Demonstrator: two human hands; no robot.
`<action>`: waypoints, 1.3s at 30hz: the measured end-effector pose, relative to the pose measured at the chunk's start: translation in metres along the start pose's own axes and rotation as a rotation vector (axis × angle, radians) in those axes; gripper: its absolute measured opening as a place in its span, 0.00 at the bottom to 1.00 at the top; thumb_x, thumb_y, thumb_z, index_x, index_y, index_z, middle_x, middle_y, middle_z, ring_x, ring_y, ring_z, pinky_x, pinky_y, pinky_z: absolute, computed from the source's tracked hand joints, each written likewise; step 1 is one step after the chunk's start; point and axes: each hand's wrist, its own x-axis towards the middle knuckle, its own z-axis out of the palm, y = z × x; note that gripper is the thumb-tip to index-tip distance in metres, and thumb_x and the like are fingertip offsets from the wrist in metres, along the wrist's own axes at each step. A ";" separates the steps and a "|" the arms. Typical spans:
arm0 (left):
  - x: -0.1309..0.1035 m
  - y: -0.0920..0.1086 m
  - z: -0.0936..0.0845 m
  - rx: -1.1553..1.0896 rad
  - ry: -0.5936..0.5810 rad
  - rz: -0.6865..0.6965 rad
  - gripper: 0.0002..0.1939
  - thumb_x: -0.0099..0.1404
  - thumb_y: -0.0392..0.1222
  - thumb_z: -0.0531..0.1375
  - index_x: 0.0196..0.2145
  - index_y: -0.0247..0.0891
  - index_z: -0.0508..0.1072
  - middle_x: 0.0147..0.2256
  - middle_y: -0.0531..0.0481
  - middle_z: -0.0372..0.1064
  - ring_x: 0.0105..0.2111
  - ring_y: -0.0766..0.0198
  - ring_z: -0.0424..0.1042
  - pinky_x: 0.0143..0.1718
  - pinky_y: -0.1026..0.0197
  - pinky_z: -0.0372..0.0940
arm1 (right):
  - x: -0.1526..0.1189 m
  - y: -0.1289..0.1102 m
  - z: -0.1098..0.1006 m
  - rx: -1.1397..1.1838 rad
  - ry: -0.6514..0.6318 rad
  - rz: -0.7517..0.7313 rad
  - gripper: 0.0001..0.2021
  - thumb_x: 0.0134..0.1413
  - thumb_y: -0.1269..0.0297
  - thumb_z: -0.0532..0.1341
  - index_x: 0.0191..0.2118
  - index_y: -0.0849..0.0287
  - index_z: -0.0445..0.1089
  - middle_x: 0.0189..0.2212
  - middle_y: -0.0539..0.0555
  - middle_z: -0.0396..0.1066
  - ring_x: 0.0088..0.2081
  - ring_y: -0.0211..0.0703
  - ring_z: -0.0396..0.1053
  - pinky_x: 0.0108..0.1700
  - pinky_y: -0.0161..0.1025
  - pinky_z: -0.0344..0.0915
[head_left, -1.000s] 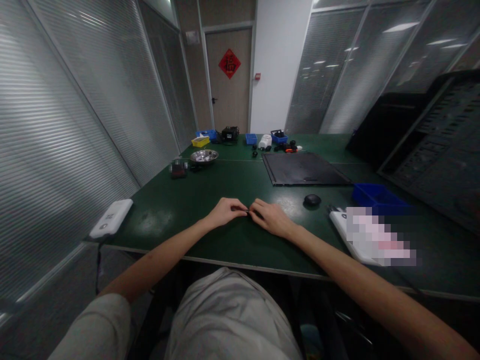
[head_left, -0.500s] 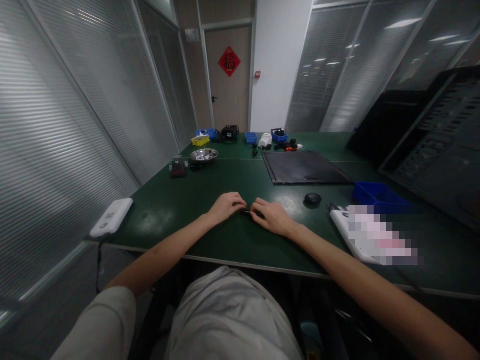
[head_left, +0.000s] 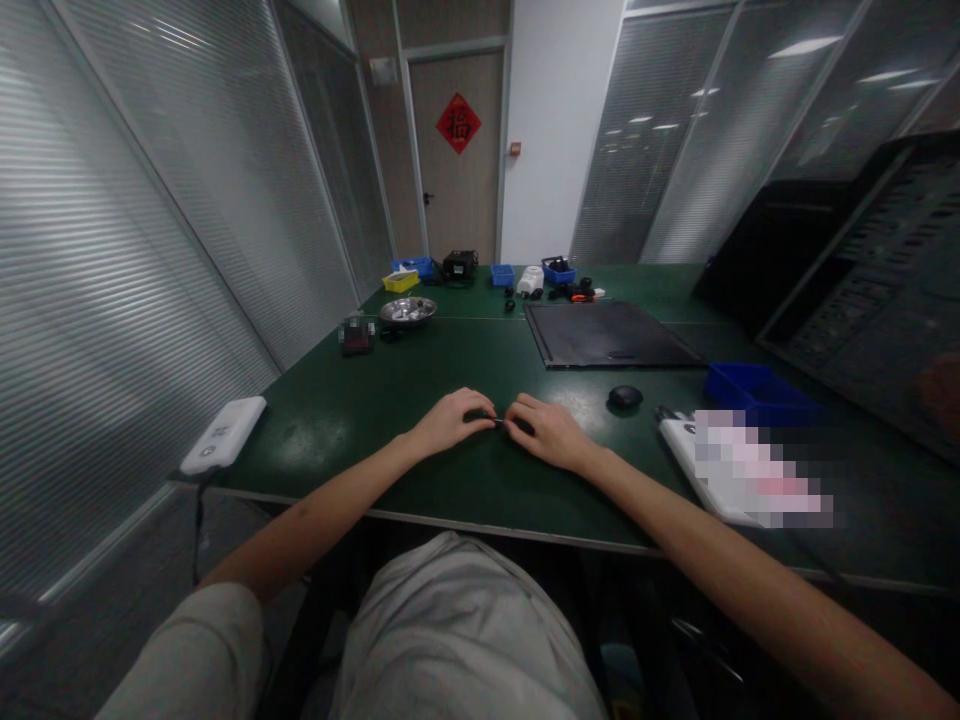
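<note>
Between my two hands, just above or on the green table [head_left: 442, 505], is a small thin dark piece with a shiny bit [head_left: 498, 421]; it is too small to name. My left hand [head_left: 454, 418] pinches its left end between thumb and fingers. At the other end, the curled fingers of my right hand [head_left: 546, 430] are closed on it. The fingertips of both hands almost meet. A black computer mouse [head_left: 625, 398] lies to the right of my right hand, apart from it.
A flat black panel [head_left: 611, 335] lies beyond my hands. On the right are a blue bin [head_left: 757, 390], a white device [head_left: 697, 470] and a large dark metal case [head_left: 877, 270]. Far left stand a metal bowl [head_left: 407, 312] and another white device [head_left: 223, 435]. Small bins line the back.
My left hand has shifted slightly, its thumb now straighter toward the right hand. My right fingers have moved a little to the right. The shiny bit shows more plainly between them.
</note>
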 end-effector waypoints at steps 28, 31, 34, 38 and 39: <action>-0.175 -0.180 -0.185 0.686 0.380 -0.894 0.16 0.71 0.39 0.61 0.53 0.30 0.76 0.47 0.49 0.76 0.45 0.64 0.70 0.51 0.65 0.59 | 0.000 0.000 0.002 0.009 -0.014 0.012 0.11 0.71 0.58 0.54 0.43 0.55 0.71 0.40 0.52 0.70 0.34 0.38 0.67 0.34 0.36 0.54; -0.174 -0.179 -0.187 0.697 0.340 -0.879 0.15 0.72 0.39 0.59 0.52 0.29 0.77 0.49 0.45 0.75 0.47 0.63 0.69 0.53 0.64 0.58 | 0.001 0.001 0.002 0.002 -0.016 0.010 0.11 0.71 0.57 0.54 0.43 0.55 0.71 0.40 0.52 0.70 0.34 0.38 0.68 0.35 0.36 0.55; -0.173 -0.174 -0.186 0.716 0.318 -0.868 0.15 0.72 0.37 0.58 0.51 0.27 0.77 0.49 0.43 0.75 0.48 0.61 0.69 0.53 0.63 0.58 | 0.001 0.001 0.002 -0.002 -0.018 0.010 0.11 0.71 0.57 0.54 0.43 0.55 0.71 0.41 0.52 0.70 0.35 0.39 0.68 0.34 0.37 0.55; -0.170 -0.165 -0.182 0.761 0.298 -0.850 0.15 0.71 0.36 0.57 0.51 0.27 0.77 0.48 0.42 0.75 0.48 0.59 0.68 0.54 0.61 0.57 | 0.001 0.000 0.000 -0.007 -0.026 0.017 0.11 0.70 0.57 0.55 0.44 0.55 0.71 0.41 0.51 0.71 0.34 0.39 0.68 0.34 0.37 0.54; -0.170 -0.163 -0.181 0.772 0.293 -0.846 0.15 0.70 0.36 0.57 0.51 0.27 0.77 0.48 0.42 0.76 0.48 0.59 0.68 0.54 0.61 0.57 | 0.001 0.000 0.000 -0.007 -0.029 0.019 0.11 0.70 0.57 0.55 0.44 0.55 0.71 0.41 0.51 0.71 0.34 0.39 0.68 0.34 0.37 0.54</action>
